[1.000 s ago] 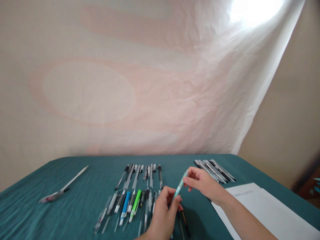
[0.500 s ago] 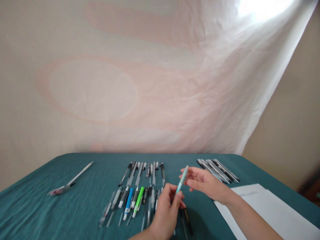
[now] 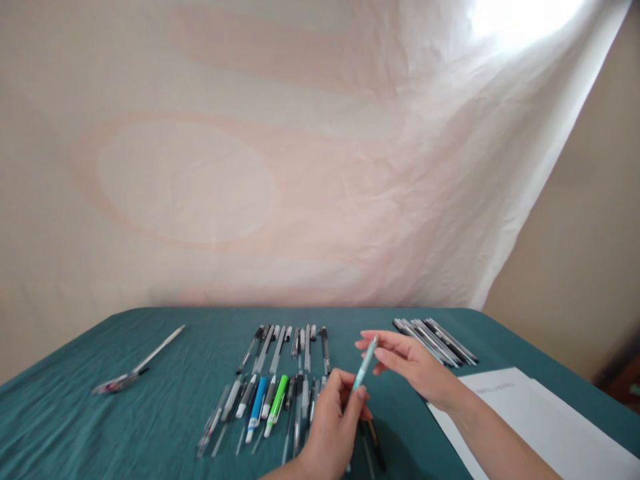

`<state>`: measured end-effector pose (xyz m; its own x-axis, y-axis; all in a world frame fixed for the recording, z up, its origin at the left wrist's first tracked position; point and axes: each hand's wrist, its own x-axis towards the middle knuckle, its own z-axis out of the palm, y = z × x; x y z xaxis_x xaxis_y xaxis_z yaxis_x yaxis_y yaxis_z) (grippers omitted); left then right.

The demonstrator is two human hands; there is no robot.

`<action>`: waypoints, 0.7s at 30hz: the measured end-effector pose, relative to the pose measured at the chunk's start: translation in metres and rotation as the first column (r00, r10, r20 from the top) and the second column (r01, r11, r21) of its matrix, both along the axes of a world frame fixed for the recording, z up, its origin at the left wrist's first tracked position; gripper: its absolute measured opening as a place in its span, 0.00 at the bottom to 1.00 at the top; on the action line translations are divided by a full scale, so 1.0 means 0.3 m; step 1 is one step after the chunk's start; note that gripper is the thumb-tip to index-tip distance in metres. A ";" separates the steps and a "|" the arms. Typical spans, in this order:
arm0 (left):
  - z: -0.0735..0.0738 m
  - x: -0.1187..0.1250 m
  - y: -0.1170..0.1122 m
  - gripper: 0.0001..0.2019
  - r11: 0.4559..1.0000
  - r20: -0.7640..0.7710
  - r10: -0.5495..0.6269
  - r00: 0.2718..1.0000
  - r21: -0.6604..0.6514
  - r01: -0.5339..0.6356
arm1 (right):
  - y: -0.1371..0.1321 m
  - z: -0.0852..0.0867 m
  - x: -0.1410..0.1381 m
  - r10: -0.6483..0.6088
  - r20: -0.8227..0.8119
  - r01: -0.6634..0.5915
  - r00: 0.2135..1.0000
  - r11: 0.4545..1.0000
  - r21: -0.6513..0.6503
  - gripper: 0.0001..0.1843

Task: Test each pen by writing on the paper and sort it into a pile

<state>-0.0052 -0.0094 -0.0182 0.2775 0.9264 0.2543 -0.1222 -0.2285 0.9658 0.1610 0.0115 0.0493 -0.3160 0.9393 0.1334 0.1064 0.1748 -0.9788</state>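
Note:
My left hand (image 3: 336,417) is closed around a light teal pen (image 3: 367,363), which stands tilted with its upper end to the right. Beside that upper end is my right hand (image 3: 405,360), its fingers stretched out and apart; whether a fingertip touches the pen I cannot tell. Below and left of the hands lies a row of pens, among them a blue pen (image 3: 257,409) and a green pen (image 3: 277,405). Part of this row is hidden behind my left hand, and a dark pen (image 3: 377,447) lies just to its right.
Farther back is a second row of clear and black pens (image 3: 280,348). A bundle of pens (image 3: 436,342) lies at the back right, near white paper sheets (image 3: 530,420). Off to the left are a few pens (image 3: 120,381). A green cloth (image 3: 165,433) covers the table.
My right hand has shifted slightly left and up, its fingers extending past the pen's upper end. My left hand keeps hold of the teal pen, almost unmoved.

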 end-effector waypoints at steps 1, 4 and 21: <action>0.002 0.000 0.000 0.10 1.000 -0.001 0.000 1.000 -0.003 0.000 | 0.000 0.000 0.000 -0.010 0.000 0.010 1.000 1.000 0.011 0.22; 0.002 0.000 -0.001 0.09 1.000 -0.009 -0.009 1.000 -0.011 0.009 | 0.004 -0.007 -0.005 -0.087 0.008 0.086 0.996 0.995 0.041 0.15; 0.001 0.006 -0.002 0.10 0.999 0.037 -0.008 0.999 -0.036 0.009 | 0.002 -0.028 -0.040 -0.209 -0.056 0.212 0.976 0.975 0.063 0.15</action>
